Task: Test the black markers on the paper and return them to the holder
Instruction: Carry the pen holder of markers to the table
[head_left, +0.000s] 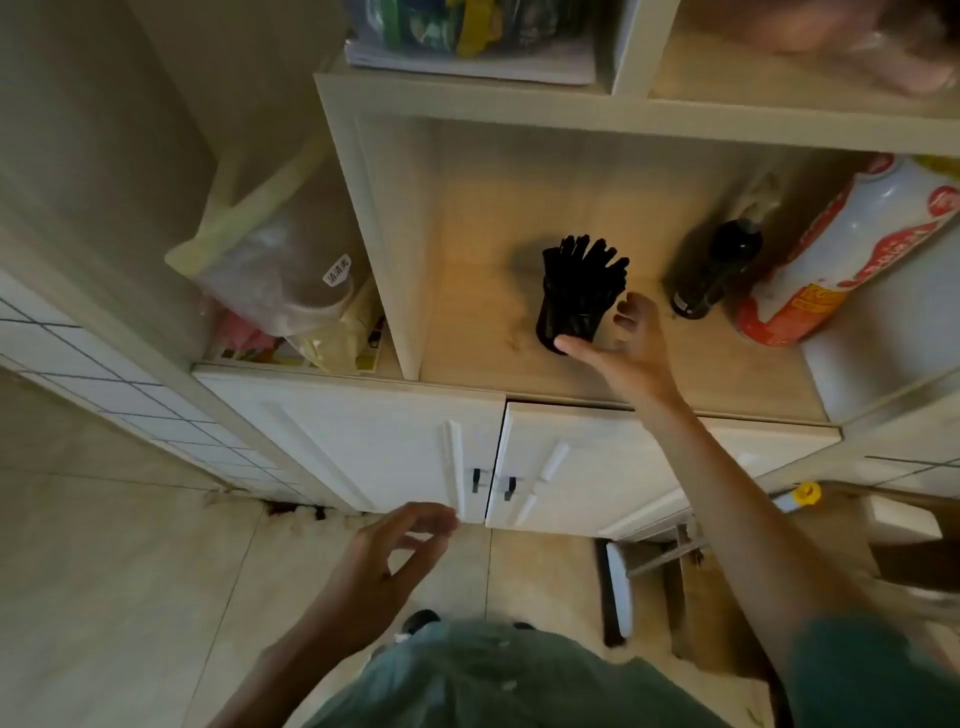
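A black holder (566, 317) stands on the wooden shelf (467, 332), packed with several black markers (587, 260) that stick up out of it. My right hand (623, 348) reaches into the shelf with fingers spread, thumb close to the holder's base and fingers to its right side, holding nothing. My left hand (395, 556) hovers low in front of the white cabinet doors (363, 441), fingers loosely apart and empty. No paper is in view.
A dark bottle (711, 275) and a red-and-white spray can (841, 249) lie right of the holder. A plastic bag with containers (280, 280) fills the left compartment. A cardboard box (727, 597) sits on the tiled floor at lower right.
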